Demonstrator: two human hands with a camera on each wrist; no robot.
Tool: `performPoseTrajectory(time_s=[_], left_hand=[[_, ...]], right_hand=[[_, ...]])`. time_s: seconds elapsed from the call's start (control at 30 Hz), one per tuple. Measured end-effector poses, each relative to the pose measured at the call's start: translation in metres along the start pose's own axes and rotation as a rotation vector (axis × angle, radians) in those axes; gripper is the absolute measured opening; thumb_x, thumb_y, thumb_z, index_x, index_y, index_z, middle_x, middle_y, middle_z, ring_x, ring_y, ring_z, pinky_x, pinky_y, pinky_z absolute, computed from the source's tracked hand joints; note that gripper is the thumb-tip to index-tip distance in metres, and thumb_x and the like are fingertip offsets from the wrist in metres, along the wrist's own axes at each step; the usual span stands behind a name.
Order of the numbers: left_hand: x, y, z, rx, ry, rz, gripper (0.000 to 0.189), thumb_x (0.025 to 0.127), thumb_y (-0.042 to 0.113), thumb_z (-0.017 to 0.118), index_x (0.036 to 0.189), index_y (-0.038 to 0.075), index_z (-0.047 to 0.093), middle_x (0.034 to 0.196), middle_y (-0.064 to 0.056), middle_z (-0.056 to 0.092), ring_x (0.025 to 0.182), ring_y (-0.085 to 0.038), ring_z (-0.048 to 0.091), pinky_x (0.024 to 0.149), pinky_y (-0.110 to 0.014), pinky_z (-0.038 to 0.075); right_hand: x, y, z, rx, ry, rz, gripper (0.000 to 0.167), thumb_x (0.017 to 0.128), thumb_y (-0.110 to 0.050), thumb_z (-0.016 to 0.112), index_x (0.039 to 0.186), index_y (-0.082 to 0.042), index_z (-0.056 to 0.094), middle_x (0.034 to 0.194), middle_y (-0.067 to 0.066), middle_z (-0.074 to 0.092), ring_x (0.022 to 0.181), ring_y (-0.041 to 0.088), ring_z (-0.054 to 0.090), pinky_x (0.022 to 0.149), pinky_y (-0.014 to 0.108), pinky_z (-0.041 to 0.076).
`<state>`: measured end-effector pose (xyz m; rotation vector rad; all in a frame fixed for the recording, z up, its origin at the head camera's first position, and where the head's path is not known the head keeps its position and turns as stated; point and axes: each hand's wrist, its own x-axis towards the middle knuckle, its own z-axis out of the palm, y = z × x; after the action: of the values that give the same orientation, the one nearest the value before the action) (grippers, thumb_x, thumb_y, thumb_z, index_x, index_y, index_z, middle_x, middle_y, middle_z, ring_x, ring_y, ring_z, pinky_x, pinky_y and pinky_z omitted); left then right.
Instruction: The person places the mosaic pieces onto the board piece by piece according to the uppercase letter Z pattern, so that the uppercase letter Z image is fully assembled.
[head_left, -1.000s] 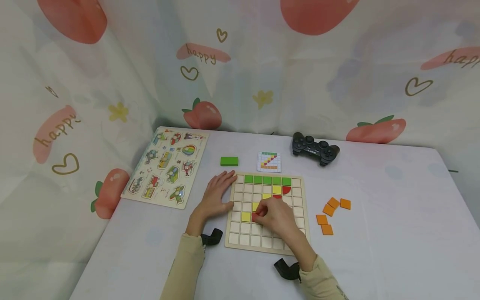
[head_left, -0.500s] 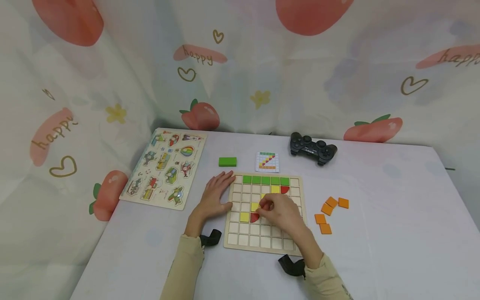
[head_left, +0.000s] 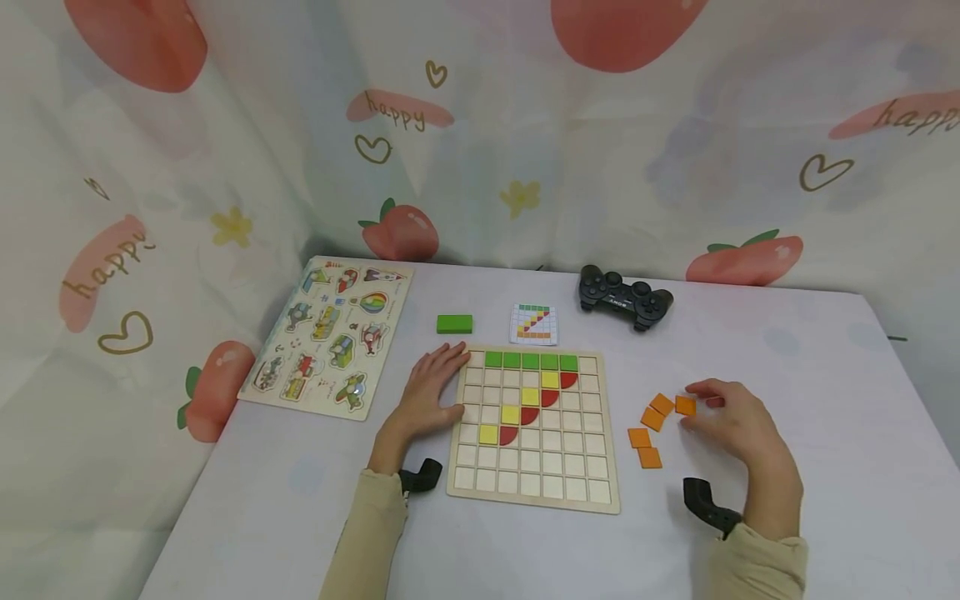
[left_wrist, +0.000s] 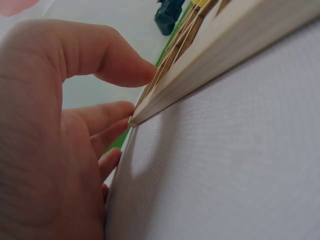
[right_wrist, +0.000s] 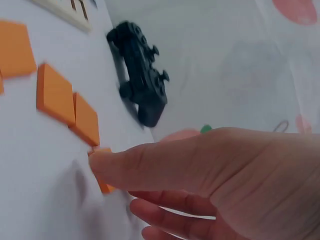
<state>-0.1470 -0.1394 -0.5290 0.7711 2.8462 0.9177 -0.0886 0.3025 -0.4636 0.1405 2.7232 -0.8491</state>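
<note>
A wooden grid board [head_left: 534, 502] lies mid-table, with green squares [head_left: 530, 361] along its top row and a stepped diagonal of yellow squares [head_left: 510, 414] and red quarter-round tiles [head_left: 508, 435]. My left hand [head_left: 427, 396] rests with spread fingers at the board's left edge; the thumb touches the edge in the left wrist view. To the right of the board, my right hand [head_left: 738, 421] reaches around the rightmost orange square tile [head_left: 685, 405], thumb on the near side and index finger beyond. In the right wrist view, the thumb [right_wrist: 122, 167] partly covers that tile [right_wrist: 104, 185].
Several other orange tiles [head_left: 649, 457] lie between board and right hand. Behind the board are a green block [head_left: 454, 323], a pattern card [head_left: 534, 324] and a black game controller [head_left: 625, 297]. A picture puzzle board [head_left: 327, 337] lies at the left.
My right hand has left the board and moved right to the orange tiles. A red piece it held now lies on the diagonal. The left hand stays at the board's edge.
</note>
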Motion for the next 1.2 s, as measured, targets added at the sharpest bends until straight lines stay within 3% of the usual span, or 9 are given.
performPoseTrajectory(time_s=[0.17, 0.6, 0.83, 1.0, 1.2], left_hand=[[-0.001, 0.000, 0.000, -0.002, 0.005, 0.002, 0.084, 0.070, 0.027, 0.062, 0.149, 0.010, 0.043, 0.159, -0.005, 0.033, 0.149, -0.027, 0.019, 0.119, -0.053, 0.012], [-0.002, 0.002, -0.001, -0.013, 0.001, 0.009, 0.083, 0.071, 0.026, 0.061, 0.150, 0.009, 0.042, 0.160, -0.005, 0.031, 0.149, -0.028, 0.018, 0.119, -0.052, 0.011], [-0.001, 0.000, -0.002, 0.013, -0.005, -0.007, 0.084, 0.071, 0.027, 0.061, 0.151, 0.012, 0.041, 0.160, -0.003, 0.031, 0.149, -0.025, 0.017, 0.120, -0.049, 0.009], [-0.001, 0.001, -0.003, 0.005, -0.003, 0.000, 0.084, 0.070, 0.026, 0.061, 0.150, 0.010, 0.042, 0.160, -0.005, 0.031, 0.149, -0.026, 0.017, 0.120, -0.051, 0.010], [-0.001, 0.002, -0.002, 0.005, -0.015, -0.010, 0.083, 0.070, 0.024, 0.060, 0.150, 0.010, 0.041, 0.160, -0.005, 0.031, 0.149, -0.026, 0.017, 0.120, -0.050, 0.009]], right_hand=[[0.000, 0.011, 0.002, 0.024, -0.007, -0.011, 0.044, 0.082, -0.013, 0.075, 0.121, 0.004, 0.062, 0.118, 0.030, 0.052, 0.107, 0.046, 0.047, 0.088, 0.061, 0.044], [0.003, 0.002, 0.010, 0.018, 0.051, -0.020, 0.032, 0.084, -0.010, 0.072, 0.112, 0.006, 0.066, 0.104, 0.023, 0.057, 0.094, 0.038, 0.054, 0.079, 0.051, 0.049], [0.006, -0.007, 0.012, 0.035, 0.116, -0.058, 0.037, 0.084, -0.016, 0.073, 0.112, 0.007, 0.065, 0.102, 0.022, 0.058, 0.092, 0.037, 0.055, 0.076, 0.044, 0.050], [0.006, -0.036, 0.027, 0.085, 0.152, -0.199, 0.036, 0.084, -0.012, 0.075, 0.114, 0.006, 0.066, 0.104, 0.019, 0.060, 0.094, 0.034, 0.058, 0.077, 0.041, 0.052], [0.010, -0.088, 0.063, 0.091, 0.060, -0.414, 0.031, 0.080, -0.009, 0.078, 0.109, -0.001, 0.069, 0.100, 0.007, 0.064, 0.090, 0.024, 0.061, 0.077, 0.041, 0.052]])
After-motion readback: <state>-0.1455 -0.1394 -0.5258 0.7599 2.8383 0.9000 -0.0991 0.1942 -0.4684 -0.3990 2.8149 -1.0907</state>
